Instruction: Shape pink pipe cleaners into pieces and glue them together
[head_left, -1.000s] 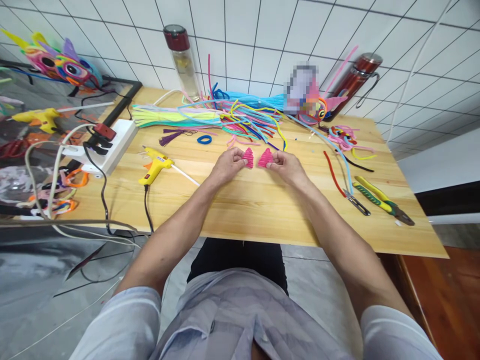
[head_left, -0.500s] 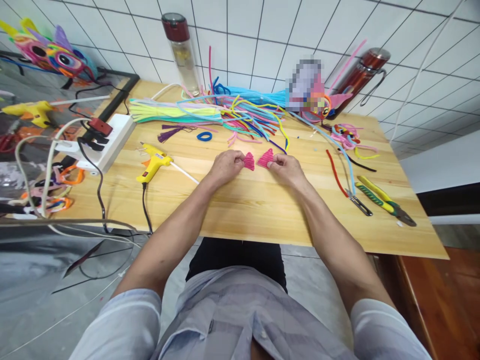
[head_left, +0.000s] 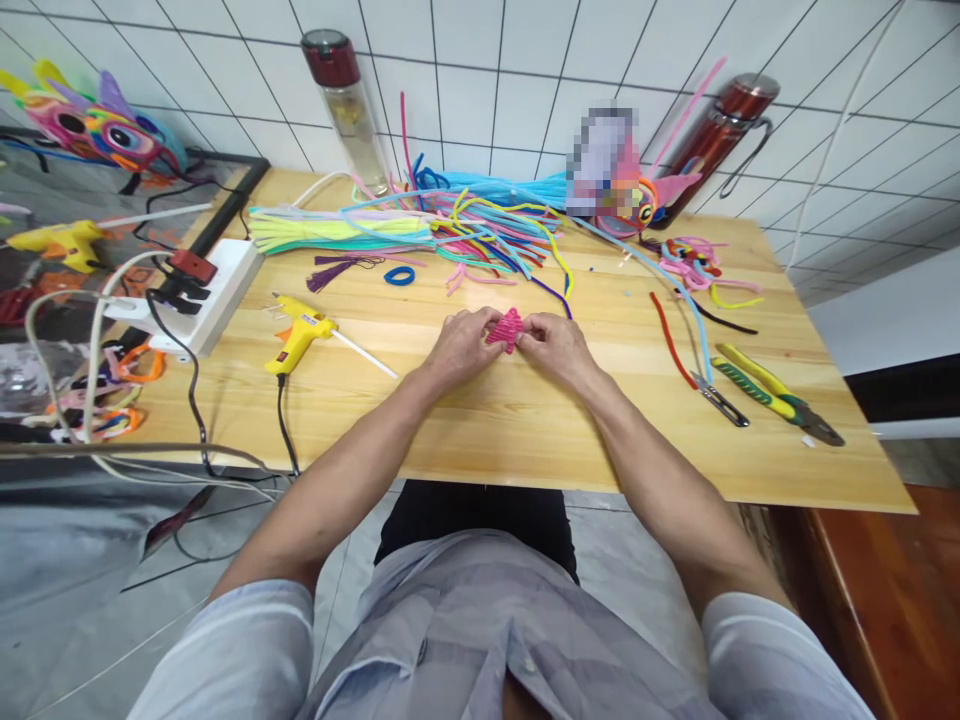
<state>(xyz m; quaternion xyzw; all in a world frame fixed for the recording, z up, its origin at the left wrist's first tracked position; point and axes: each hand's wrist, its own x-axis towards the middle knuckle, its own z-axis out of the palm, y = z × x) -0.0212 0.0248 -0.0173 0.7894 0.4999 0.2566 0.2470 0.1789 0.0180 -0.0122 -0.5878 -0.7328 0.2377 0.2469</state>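
Two pink pieces of bent pipe cleaner (head_left: 507, 330) are together above the middle of the table, overlapping or touching, so that their outlines run into one. My left hand (head_left: 466, 345) is closed, pinching the left side between thumb and fingers. From the other side my right hand (head_left: 555, 345) pinches the right edge, its fingertips close to those of the left. Left of the hands lies a yellow hot glue gun (head_left: 300, 335) with a white glue stick (head_left: 365, 354) in its back. Behind the hands is a heap of coloured pipe cleaners (head_left: 360, 232).
Thread snips (head_left: 721, 402), green-yellow pliers (head_left: 780, 392) and a red pipe cleaner (head_left: 671, 340) lie at the right. A white power strip (head_left: 225, 290) with cables is at the left. A glass bottle (head_left: 349, 120) and a red flask (head_left: 716, 145) stand by the tiled wall.
My hands have drawn together, bringing the two separate pink pieces into contact or overlap. The whole view has shifted slightly.
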